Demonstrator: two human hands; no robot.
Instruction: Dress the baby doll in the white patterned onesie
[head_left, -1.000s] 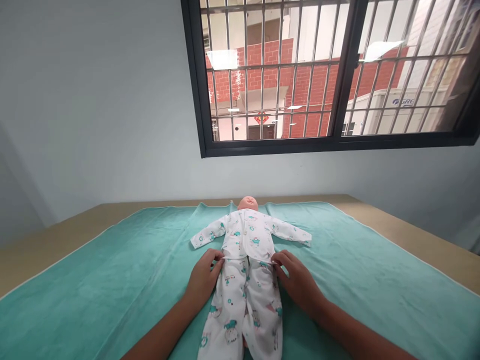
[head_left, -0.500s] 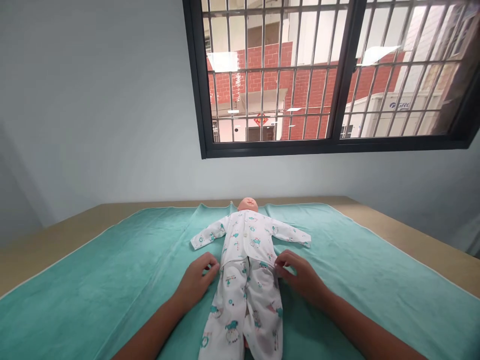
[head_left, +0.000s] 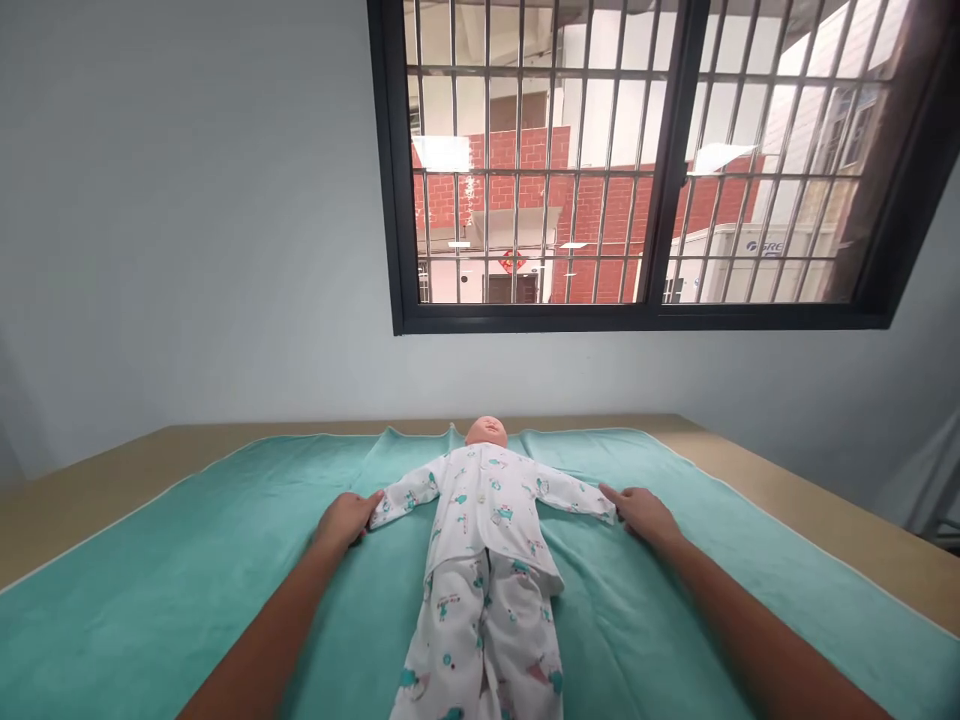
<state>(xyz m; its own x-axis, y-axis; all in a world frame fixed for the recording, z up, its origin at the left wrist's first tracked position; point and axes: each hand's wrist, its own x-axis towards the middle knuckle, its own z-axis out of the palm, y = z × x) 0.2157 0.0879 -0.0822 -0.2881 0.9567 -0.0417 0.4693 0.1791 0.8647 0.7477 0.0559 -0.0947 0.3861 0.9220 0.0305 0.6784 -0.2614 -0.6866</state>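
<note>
A baby doll (head_left: 487, 431) lies on its back on a green blanket (head_left: 247, 560), its head toward the wall. It wears a white printed pajama top (head_left: 480, 505) with long sleeves spread to both sides, and matching pants (head_left: 457, 630) whose lower ends run out of view. My left hand (head_left: 349, 520) is closed on the cuff of the sleeve at the left. Over at the right, my right hand (head_left: 641, 512) pinches the other sleeve's cuff between thumb and fingers. No doll hands show at the cuffs.
Under the blanket is a wooden table (head_left: 750, 470), its bare margin showing along the back and sides. Behind it rises a pale wall (head_left: 225, 250) with a dark-framed, barred window (head_left: 525, 318). A metal frame (head_left: 941, 500) stands at the far right.
Both hands have left the hem of the top and moved outward and away from me to the sleeve cuffs. The top's hem now lies looser over the pants. The camera has tilted up slightly.
</note>
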